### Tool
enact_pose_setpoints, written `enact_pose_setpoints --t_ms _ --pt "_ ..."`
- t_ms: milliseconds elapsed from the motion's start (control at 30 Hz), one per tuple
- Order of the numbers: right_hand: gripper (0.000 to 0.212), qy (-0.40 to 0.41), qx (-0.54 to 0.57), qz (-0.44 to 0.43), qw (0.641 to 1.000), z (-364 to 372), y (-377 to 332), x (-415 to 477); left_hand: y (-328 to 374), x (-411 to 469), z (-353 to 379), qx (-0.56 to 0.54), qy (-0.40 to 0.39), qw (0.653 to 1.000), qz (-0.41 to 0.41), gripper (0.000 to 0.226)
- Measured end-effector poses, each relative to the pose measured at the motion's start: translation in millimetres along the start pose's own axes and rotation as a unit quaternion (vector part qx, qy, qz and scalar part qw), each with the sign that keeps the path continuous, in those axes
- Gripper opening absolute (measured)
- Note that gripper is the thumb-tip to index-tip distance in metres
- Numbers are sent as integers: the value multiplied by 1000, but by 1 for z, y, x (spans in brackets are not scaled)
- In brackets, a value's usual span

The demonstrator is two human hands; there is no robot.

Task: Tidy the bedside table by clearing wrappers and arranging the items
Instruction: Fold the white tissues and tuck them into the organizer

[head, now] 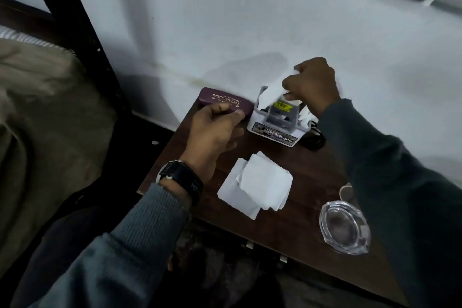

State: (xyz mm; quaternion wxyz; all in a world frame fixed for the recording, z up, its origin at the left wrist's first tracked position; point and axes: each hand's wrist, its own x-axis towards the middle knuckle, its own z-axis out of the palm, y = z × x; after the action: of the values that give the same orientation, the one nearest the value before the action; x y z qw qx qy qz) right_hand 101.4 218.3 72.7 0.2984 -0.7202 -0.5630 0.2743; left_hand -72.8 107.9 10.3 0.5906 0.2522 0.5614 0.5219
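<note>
left hand fingers grip maroon case; right hand pinches tissue, apparently.

Left hand: reaches forward from the lower left, knuckles up, fingers curled, thumb and fingertips gripping the near edge of the maroon case. The left wrist carries a black watch, with the grey knit sleeve ending just behind it. Right hand: held further forward and higher, back toward the camera, fingers closed, pinching crumpled white paper. The right forearm, in a dark sleeve, enters from the lower right.
</note>
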Motion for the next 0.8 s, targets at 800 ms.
enact_pose_setpoints --t_ms 800 --pt "48 53 -67 -30 996 8 21 -28 5 -4 -3 27 -12 1000 4 22"
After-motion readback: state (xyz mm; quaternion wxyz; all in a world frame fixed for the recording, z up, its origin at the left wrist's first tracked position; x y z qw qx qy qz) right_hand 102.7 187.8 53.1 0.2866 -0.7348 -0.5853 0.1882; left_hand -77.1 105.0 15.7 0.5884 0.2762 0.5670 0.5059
